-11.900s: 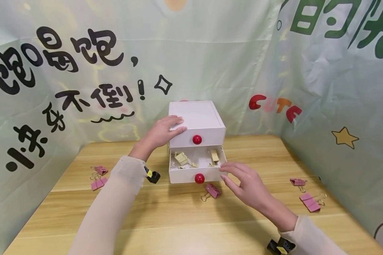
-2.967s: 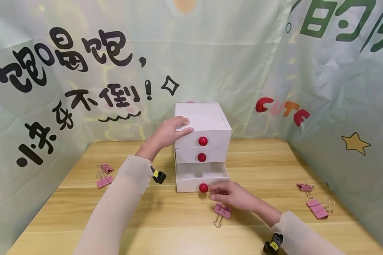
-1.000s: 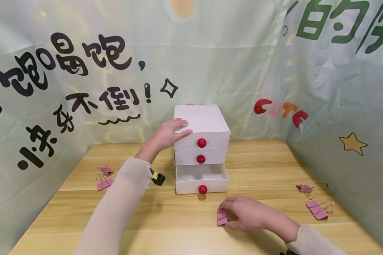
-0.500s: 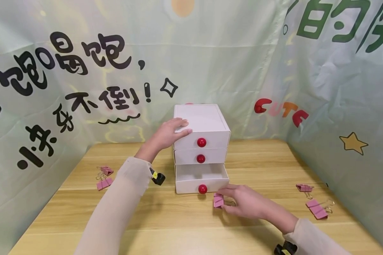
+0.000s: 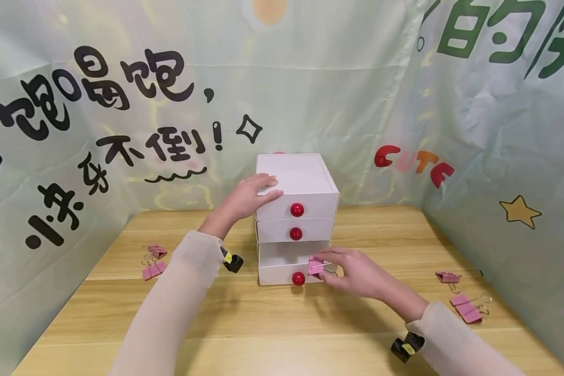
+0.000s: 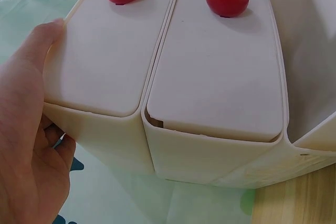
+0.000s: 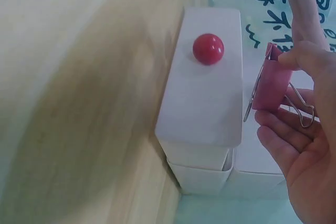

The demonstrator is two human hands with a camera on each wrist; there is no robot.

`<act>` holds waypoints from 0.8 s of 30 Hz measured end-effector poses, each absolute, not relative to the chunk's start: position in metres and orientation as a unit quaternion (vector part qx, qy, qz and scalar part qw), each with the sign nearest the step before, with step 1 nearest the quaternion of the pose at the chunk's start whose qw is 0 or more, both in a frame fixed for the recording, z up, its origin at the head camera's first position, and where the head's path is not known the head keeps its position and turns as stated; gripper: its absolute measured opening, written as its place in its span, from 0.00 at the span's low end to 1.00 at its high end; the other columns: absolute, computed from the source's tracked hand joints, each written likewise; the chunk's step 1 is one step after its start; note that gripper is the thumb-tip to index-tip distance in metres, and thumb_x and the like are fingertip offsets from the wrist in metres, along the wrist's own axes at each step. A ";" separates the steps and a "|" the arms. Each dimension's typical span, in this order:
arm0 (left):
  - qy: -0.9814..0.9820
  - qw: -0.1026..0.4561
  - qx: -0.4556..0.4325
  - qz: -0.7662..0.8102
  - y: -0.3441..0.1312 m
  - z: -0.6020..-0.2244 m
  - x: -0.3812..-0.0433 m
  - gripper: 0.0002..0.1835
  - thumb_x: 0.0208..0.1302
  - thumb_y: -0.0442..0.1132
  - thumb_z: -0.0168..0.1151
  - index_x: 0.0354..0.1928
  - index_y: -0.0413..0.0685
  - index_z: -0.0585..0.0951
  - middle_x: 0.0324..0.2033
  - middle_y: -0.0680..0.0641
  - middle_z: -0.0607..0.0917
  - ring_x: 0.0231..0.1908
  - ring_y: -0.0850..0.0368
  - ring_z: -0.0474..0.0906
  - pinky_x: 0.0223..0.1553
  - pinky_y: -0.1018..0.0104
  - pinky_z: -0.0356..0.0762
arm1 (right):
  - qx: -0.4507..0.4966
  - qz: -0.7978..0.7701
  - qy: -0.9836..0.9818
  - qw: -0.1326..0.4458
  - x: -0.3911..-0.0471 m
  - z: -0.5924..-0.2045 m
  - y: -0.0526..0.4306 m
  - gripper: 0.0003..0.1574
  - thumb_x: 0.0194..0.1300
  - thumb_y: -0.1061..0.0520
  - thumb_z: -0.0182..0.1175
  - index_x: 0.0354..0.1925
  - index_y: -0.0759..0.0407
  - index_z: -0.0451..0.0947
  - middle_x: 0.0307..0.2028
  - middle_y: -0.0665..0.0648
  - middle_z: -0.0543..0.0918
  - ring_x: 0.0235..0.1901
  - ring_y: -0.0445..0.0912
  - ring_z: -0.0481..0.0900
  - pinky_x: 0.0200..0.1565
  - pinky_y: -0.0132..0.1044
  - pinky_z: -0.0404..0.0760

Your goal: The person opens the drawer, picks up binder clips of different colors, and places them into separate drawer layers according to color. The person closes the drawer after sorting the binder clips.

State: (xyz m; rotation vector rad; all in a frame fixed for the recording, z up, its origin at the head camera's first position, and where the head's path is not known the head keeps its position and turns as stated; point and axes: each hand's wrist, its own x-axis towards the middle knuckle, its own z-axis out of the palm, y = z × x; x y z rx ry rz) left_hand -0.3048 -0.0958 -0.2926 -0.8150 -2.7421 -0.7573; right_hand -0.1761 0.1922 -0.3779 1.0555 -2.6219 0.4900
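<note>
A white drawer unit (image 5: 297,175) stands toward the back of the wooden worktop (image 5: 244,329), its top drawer (image 5: 274,208) and middle drawer (image 5: 272,231) pushed in and its bottom drawer (image 5: 277,275) pulled out at the front. Each drawer front carries a round red knob.

Of the two hands, the left hand (image 5: 249,197) rests on the near left part of the unit's top, loosely spread, with the thumb apart from the fingers and at the front edge. The right hand (image 5: 354,272), at the unit's front right, pinches a pink binder clip (image 5: 316,265) between thumb and fingers, the gap no wider than the clip. The clip is at the front of the bottom drawer, to the right of its lowest knob (image 5: 298,278); whether it touches the drawer wall cannot be told.

Well to the unit's left lie two more pink clips (image 5: 153,270), near each other, wire handles out. Well to its right and nearer the person lies another pair of clips (image 5: 467,309). Behind the unit hangs a pale green cloth (image 5: 310,99) with black lettering; off to the unit's right it shows the coloured word "CUTE" (image 5: 423,161) and a yellow star (image 5: 520,212).
</note>
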 end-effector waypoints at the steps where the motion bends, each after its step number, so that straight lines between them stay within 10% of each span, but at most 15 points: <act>1: -0.923 0.091 -0.274 -0.255 -0.096 -0.292 -0.305 0.34 0.68 0.64 0.52 0.68 0.52 0.72 0.70 0.48 0.66 0.72 0.49 0.54 0.71 0.49 0.49 | 0.360 0.173 -0.907 0.133 -0.179 -0.377 0.192 0.22 0.65 0.48 0.62 0.56 0.53 0.81 0.53 0.51 0.82 0.53 0.47 0.80 0.52 0.46 0.80; 24: -0.922 0.092 -0.280 -0.252 -0.097 -0.293 -0.307 0.34 0.68 0.65 0.52 0.68 0.53 0.73 0.70 0.48 0.67 0.72 0.49 0.54 0.71 0.48 0.49 | 0.220 0.334 -0.916 0.006 -0.227 -0.375 0.181 0.15 0.66 0.49 0.63 0.47 0.54 0.85 0.38 0.48 0.86 0.37 0.41 0.81 0.39 0.37 0.81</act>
